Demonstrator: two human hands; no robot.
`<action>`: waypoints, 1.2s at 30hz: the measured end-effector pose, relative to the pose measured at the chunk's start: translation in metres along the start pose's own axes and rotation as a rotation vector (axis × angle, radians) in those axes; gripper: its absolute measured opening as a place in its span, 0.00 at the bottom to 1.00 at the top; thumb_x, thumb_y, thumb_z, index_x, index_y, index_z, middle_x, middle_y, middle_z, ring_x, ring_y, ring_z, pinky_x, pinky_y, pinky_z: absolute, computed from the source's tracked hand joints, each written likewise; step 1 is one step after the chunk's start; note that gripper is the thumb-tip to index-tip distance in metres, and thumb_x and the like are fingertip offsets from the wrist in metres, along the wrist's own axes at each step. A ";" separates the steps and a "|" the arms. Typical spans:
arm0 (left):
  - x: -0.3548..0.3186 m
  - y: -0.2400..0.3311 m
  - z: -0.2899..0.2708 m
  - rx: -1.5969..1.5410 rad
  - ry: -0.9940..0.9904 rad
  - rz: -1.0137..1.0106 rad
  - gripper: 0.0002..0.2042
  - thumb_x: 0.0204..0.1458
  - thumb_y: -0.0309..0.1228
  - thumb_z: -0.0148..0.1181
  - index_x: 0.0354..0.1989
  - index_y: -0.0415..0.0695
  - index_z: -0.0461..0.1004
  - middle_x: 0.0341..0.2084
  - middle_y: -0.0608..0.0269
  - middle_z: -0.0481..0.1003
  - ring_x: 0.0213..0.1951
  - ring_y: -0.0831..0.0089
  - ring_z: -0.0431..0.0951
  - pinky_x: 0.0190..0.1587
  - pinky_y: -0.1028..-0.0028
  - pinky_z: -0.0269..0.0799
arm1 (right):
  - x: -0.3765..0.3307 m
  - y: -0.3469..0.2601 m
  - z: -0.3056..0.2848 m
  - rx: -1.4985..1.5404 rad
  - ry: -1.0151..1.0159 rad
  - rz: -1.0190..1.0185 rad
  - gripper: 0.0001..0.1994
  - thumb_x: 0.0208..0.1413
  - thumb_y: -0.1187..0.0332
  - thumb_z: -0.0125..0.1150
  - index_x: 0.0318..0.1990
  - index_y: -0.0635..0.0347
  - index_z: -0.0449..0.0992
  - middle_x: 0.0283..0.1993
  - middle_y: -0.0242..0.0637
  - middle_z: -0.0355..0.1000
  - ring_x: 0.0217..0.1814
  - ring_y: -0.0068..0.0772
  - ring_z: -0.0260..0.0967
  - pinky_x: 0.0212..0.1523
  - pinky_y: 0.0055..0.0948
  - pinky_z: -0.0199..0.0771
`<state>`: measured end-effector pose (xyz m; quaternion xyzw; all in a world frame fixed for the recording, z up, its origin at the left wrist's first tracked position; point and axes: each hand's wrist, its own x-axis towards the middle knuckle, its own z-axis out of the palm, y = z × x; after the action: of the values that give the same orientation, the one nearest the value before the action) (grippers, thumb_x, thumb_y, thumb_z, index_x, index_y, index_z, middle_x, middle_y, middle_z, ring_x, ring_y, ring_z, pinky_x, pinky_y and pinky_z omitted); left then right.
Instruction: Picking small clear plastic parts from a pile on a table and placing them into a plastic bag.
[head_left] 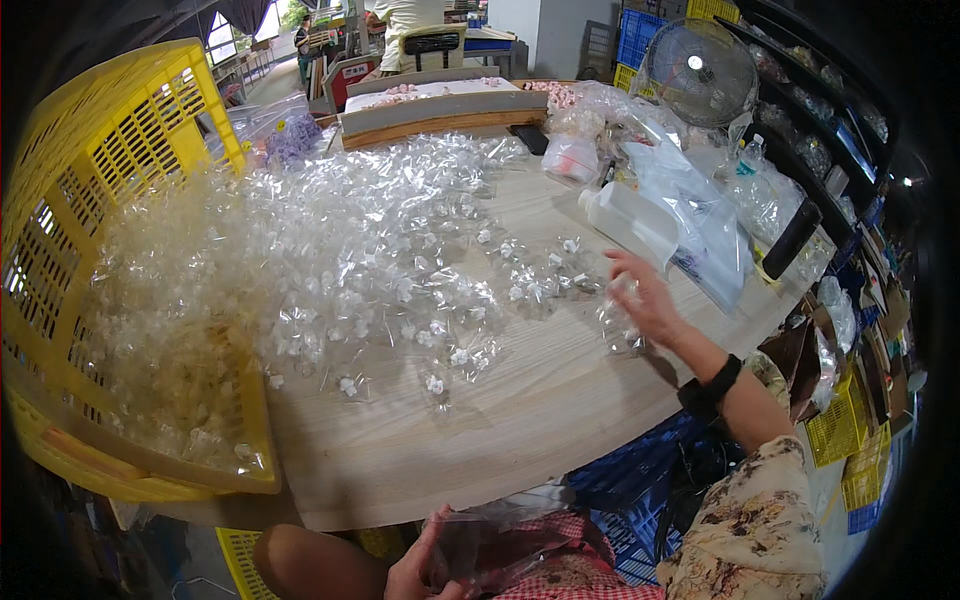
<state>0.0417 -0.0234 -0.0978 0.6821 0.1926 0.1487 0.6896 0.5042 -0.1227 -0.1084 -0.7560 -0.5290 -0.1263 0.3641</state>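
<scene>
Low at the front edge of the table, my left hand is closed on a clear plastic bag, which hangs over my lap. My right hand reaches over the right part of the table, its fingers apart and slightly curled. Beside and below its fingers lie a few small clear packets with white flower-shaped pieces; contact with them is hard to make out. Further left spreads a big heap of such packets, some loose ones lying at its near edge.
A tipped yellow crate full of packets stands at the left. On the right are a white scoop, flat plastic bags and a fan. A wooden-edged tray with pink pieces sits at the back. Beyond it, a person sits.
</scene>
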 end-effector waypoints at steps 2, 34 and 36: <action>0.000 0.002 -0.001 0.013 -0.005 -0.013 0.38 0.46 0.19 0.52 0.69 0.36 0.44 0.25 0.74 0.59 0.24 0.84 0.56 0.27 0.84 0.53 | -0.001 -0.014 0.012 -0.143 -0.136 -0.083 0.10 0.52 0.66 0.61 0.38 0.56 0.69 0.52 0.40 0.68 0.52 0.43 0.65 0.51 0.36 0.66; -0.037 -0.022 -0.012 0.030 0.108 0.128 0.39 0.49 0.20 0.52 0.68 0.32 0.38 0.68 0.49 0.47 0.68 0.68 0.52 0.66 0.74 0.45 | -0.129 -0.262 0.104 0.685 -0.929 -0.103 0.18 0.60 0.56 0.51 0.50 0.58 0.71 0.36 0.52 0.73 0.42 0.58 0.70 0.43 0.43 0.72; -0.046 -0.024 -0.013 -0.183 0.145 0.028 0.41 0.45 0.13 0.49 0.69 0.33 0.35 0.67 0.51 0.47 0.67 0.68 0.51 0.64 0.73 0.48 | -0.065 -0.260 0.066 0.896 -1.216 -0.023 0.12 0.57 0.65 0.56 0.47 0.57 0.74 0.44 0.44 0.75 0.43 0.45 0.74 0.44 0.39 0.72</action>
<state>-0.0059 -0.0342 -0.1186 0.6062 0.2180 0.2244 0.7311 0.2327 -0.0783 -0.0840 -0.4667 -0.6452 0.5366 0.2792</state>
